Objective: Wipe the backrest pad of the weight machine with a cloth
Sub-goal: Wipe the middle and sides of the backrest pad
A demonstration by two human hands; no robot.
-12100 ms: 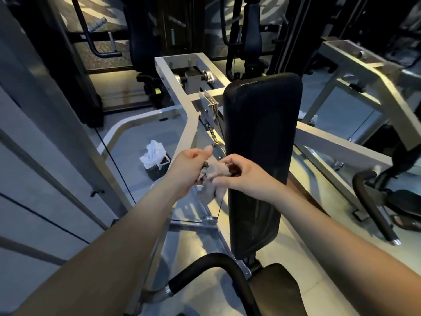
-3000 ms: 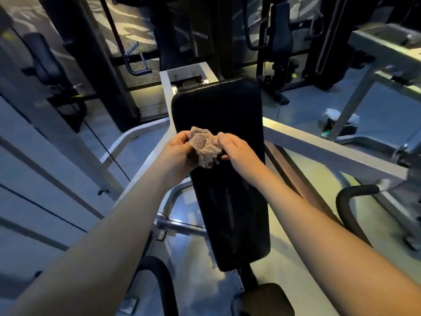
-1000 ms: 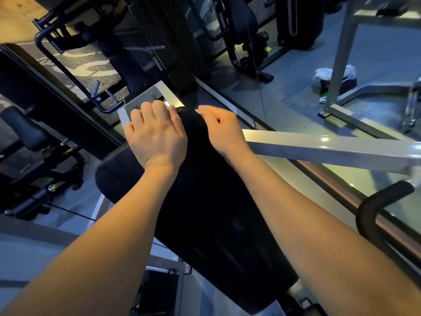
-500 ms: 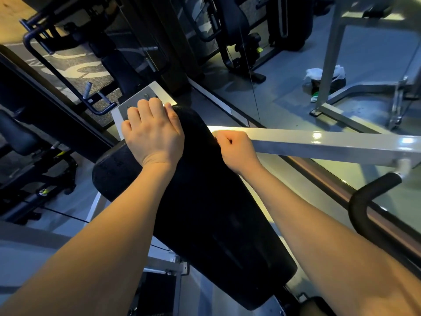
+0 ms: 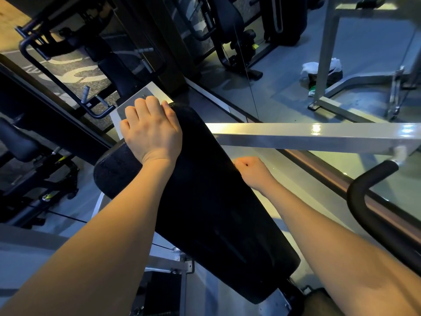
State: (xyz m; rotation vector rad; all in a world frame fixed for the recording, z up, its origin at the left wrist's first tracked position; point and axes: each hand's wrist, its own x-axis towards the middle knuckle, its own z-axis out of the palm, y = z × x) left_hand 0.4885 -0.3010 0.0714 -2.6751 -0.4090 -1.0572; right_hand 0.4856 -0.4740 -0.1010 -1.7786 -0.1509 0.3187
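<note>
The left hand [image 5: 151, 131] lies over the top end of the black backrest pad [image 5: 205, 213], fingers curled over its far edge, gripping it. The pad runs slantwise from upper left down to lower right, between the two forearms. The right hand [image 5: 254, 173] sits clenched against the pad's right edge, knuckles up. Whether it grips the cloth or the pad itself cannot be told. Beyond it a grey frame beam [image 5: 307, 135] crosses to the right, above a curved black handle [image 5: 362, 201].
</note>
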